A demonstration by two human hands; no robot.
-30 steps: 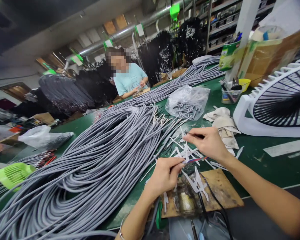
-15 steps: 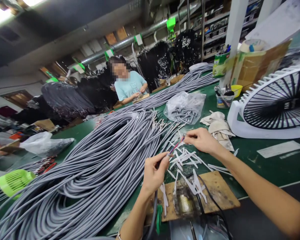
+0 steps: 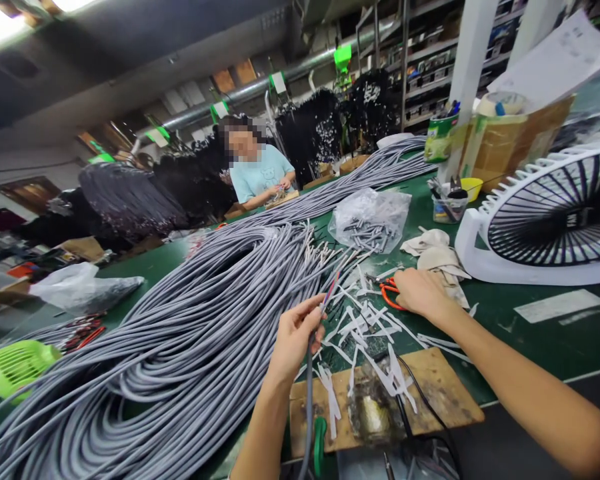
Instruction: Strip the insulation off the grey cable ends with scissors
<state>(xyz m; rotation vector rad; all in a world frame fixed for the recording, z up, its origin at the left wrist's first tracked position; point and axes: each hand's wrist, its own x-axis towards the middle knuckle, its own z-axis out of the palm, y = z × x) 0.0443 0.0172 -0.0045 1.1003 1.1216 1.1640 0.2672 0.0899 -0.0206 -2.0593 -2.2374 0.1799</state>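
In my left hand [image 3: 300, 333], closed by a pinch, is a grey cable [image 3: 308, 407] that hangs down toward me. Thin red and blue wires [image 3: 332, 287] stick up from its stripped end. My right hand [image 3: 420, 292] lies over a pair of orange-handled scissors [image 3: 390, 292] on the table, its fingers closed at the handles. Part of the handles is hidden under the hand. White strips [image 3: 365, 323] lie scattered between my two hands. Left of them spreads a large coil of grey cable [image 3: 195, 333], its stripped ends pointing toward the middle.
A stained wooden board [image 3: 440, 387] lies at the near edge with a soldering iron [image 3: 389, 465] by it. A white fan [image 3: 545, 220] stands at right, near a cloth [image 3: 437, 257]. Beyond are a clear bag of grey pieces [image 3: 373, 220] and a co-worker [image 3: 263, 177].
My right hand has let go of the coloured wires and moved right and down onto the orange-handled scissors. My left hand has shifted slightly left, and the cable end now points more upright.
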